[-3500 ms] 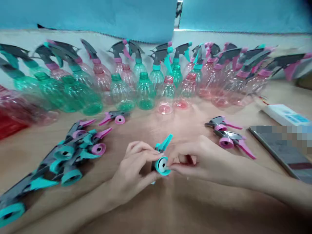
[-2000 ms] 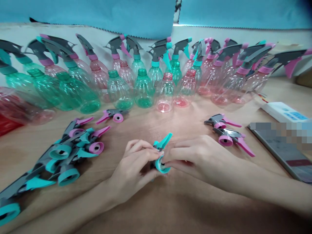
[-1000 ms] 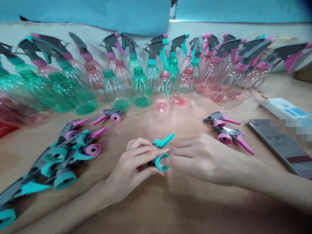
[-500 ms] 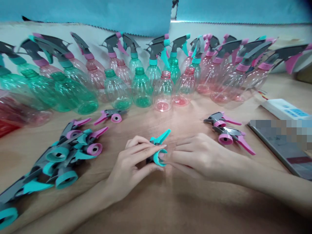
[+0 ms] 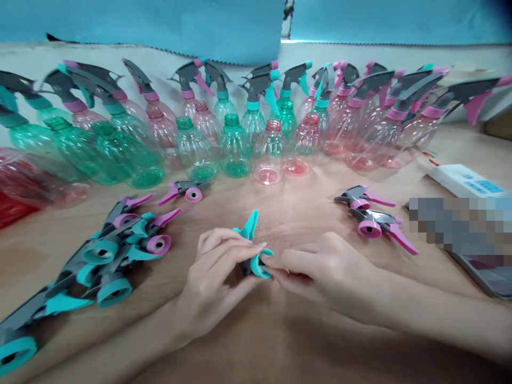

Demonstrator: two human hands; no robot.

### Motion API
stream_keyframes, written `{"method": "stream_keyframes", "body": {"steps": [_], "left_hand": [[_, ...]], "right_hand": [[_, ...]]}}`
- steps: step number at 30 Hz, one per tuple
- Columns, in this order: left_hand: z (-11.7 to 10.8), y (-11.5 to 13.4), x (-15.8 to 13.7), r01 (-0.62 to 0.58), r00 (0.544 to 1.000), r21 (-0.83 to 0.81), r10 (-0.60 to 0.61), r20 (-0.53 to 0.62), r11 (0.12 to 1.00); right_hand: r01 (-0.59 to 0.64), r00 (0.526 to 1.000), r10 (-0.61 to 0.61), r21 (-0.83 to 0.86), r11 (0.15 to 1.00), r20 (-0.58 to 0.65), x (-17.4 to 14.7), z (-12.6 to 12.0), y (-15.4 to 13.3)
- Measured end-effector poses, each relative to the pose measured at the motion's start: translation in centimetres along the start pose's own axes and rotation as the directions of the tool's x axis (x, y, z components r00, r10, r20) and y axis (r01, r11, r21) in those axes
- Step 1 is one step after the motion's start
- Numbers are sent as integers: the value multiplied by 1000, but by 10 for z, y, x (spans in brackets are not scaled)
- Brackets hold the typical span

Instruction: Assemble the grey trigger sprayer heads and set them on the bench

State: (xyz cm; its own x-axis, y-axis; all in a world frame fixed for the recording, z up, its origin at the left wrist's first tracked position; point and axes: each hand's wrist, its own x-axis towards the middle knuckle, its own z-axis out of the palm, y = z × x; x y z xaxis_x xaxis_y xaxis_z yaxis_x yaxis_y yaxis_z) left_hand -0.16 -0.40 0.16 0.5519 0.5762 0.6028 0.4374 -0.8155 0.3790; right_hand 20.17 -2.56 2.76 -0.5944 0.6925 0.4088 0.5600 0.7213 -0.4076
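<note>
With left hand, curled closed, grips turquoise-grey spray head; with right hand, half-curled, touches collar at 3 o'clock; cannot clearly see if pinching anything.

Table, front centre: held spray head, between left hand and right hand. Left side: heap of spray heads; beyond its far end, to the right, loose spray head. Right side: two spray heads, one behind the other; farther right, flat device, box behind it. Rear: open-necked bottles before sprayer-topped bottles.
</note>
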Motion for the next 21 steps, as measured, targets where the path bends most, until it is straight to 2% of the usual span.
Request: {"method": "stream_keyframes", "body": {"steps": [5,9,11,13,14,16,18,19,21], "left_hand": [[-1,-2,4,36,995,-175,-19,94,984],[-1,-3,8,54,987,-242,-15,162,969],[-1,-4,8,51,986,-251,-9,164,967],[0,-4,8,50,988,-249,-11,155,967],[0,-4,7,53,989,-244,-18,146,968],[0,-5,6,63,993,-230,-38,114,971],[1,-7,5,69,995,-220,-52,82,973],[1,-7,4,67,996,-218,-54,68,974],[1,-7,2,69,997,-212,-60,48,975]], "right_hand": [[198,970,-186,-65,978,159,8,-19,2],[319,938,-277,-213,923,207,11,-25,5],[339,932,-289,-245,908,218,11,-27,6],[289,944,-242,-206,935,224,11,-29,7],[219,958,-183,-148,965,221,11,-30,7],[10,970,-20,44,999,241,11,-32,5],[-162,958,109,188,969,265,11,-32,2],[-196,956,142,200,960,256,11,-31,0],[-190,967,160,142,971,199,11,-30,-1]]}}
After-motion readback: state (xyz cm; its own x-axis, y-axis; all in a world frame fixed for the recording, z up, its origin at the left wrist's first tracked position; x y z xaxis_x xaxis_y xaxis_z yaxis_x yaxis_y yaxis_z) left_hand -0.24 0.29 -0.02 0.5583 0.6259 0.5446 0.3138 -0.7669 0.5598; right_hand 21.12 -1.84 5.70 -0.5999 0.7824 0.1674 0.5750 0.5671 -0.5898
